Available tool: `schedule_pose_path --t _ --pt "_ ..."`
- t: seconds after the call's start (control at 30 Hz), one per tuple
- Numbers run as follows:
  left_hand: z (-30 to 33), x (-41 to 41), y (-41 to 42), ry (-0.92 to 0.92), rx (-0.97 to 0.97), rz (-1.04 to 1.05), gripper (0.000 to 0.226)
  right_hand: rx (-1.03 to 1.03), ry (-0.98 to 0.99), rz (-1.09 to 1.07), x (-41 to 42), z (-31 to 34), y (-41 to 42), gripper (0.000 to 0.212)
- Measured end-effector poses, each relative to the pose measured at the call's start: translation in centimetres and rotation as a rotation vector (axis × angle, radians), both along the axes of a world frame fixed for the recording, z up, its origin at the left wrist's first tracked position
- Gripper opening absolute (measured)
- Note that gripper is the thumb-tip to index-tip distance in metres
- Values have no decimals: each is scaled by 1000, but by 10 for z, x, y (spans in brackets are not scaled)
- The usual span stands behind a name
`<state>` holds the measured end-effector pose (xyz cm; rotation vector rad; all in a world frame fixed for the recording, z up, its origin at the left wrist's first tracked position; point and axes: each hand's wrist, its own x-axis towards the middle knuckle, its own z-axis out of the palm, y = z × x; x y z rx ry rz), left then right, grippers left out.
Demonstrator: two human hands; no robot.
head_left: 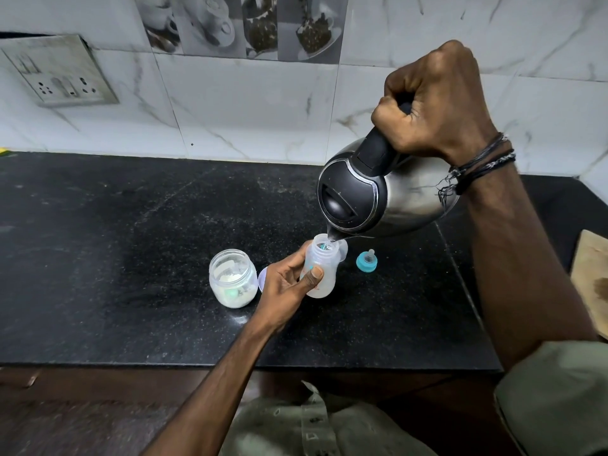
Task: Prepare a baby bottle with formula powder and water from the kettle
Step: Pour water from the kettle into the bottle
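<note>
Kettle (388, 195) tipped in right hand (434, 100), spout right over the bottle (320, 269) mouth. Left hand (289, 284) wraps the bottle, upright on the counter (131, 241), so I'd guess pouring's underway. Nipple (367, 260) sits just beside.

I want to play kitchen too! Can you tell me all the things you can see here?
kettle: one, silver with black lid and handle, tipped over the bottle, spout at its mouth
bottle: one, clear, open, standing on the counter
jar: one, clear, open, with white powder, left of the bottle
teat ring: one, teal with a clear teat, on the counter right of the bottle
lid: one, pale purple, mostly hidden between jar and hand
counter: one, black and speckled
socket plate: one, grey, on the wall at left
board: one, wooden, right edge
left hand: one, gripping the bottle
right hand: one, gripping the kettle handle, dark wristbands
</note>
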<state>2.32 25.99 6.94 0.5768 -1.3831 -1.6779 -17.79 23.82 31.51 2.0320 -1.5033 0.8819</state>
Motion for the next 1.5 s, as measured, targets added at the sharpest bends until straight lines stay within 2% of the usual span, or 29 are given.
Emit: schedule_pose_path --t 0.47,0.6,0.73,0.87,1.0,1.5 --pt "1 1 -3 29 -13 3 55 -4 15 -14 1 0 -1 23" --pt "3 1 -3 30 -35 -5 48 -7 13 -17 1 0 -2 24" --pt "2 3 -3 40 -25 9 52 -9 16 -20 2 0 -2 24" --pt "3 3 -2 32 -26 6 42 -14 30 -20 2 0 -2 20" --pt "4 3 -1 28 -47 0 41 -19 26 -2 4 0 -1 17" --pt "6 3 -4 -16 -23 32 57 -5 -67 -14 -9 -6 -6 23"
